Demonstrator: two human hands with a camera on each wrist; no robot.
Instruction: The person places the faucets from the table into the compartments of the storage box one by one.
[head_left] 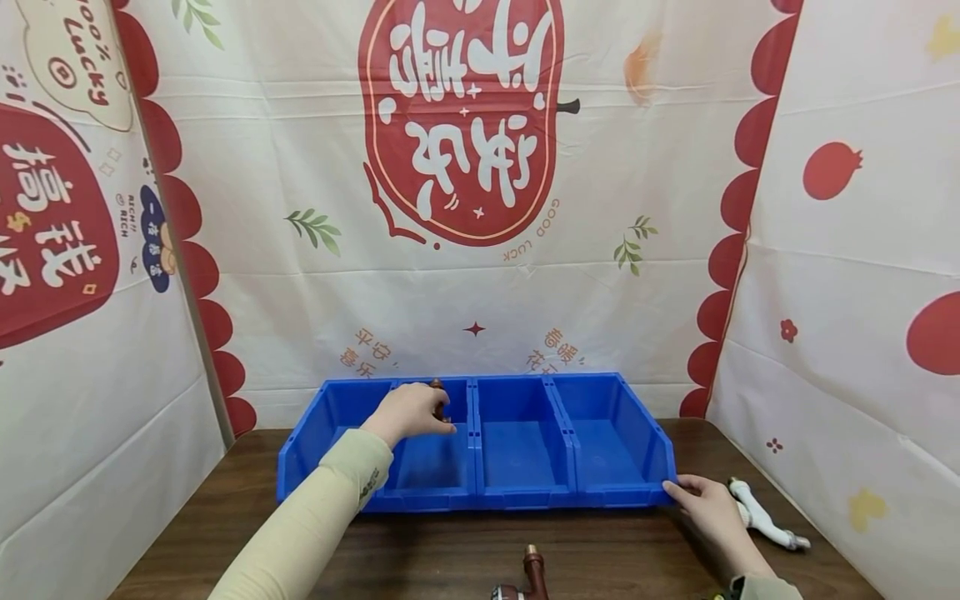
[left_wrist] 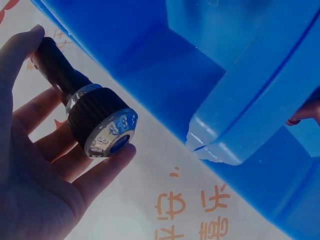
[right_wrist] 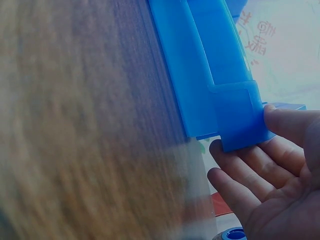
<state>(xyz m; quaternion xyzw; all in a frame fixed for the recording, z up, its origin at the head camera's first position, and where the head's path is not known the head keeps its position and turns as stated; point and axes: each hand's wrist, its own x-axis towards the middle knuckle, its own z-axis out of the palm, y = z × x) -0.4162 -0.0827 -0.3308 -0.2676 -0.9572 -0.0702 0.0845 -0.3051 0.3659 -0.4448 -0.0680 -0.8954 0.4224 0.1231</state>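
Observation:
My left hand (head_left: 408, 411) is over the second compartment from the left of a blue storage bin (head_left: 525, 499). It holds a dark brown plastic tap (left_wrist: 95, 112) between thumb and fingers. The left wrist view shows the tap's ribbed collar and silver-rimmed end; in the head view the hand covers most of it. My right hand (head_left: 707, 510) grips the bin's front right corner, the thumb against the side wall and fingertips at the lower edge (right_wrist: 242, 120).
A white tap (head_left: 768, 517) lies on the dark wooden table (head_left: 420, 554), right of my right hand. Another brown tap (head_left: 535, 571) is partly visible at the near edge of the head view. Printed cloth walls (head_left: 480, 292) stand behind and at both sides.

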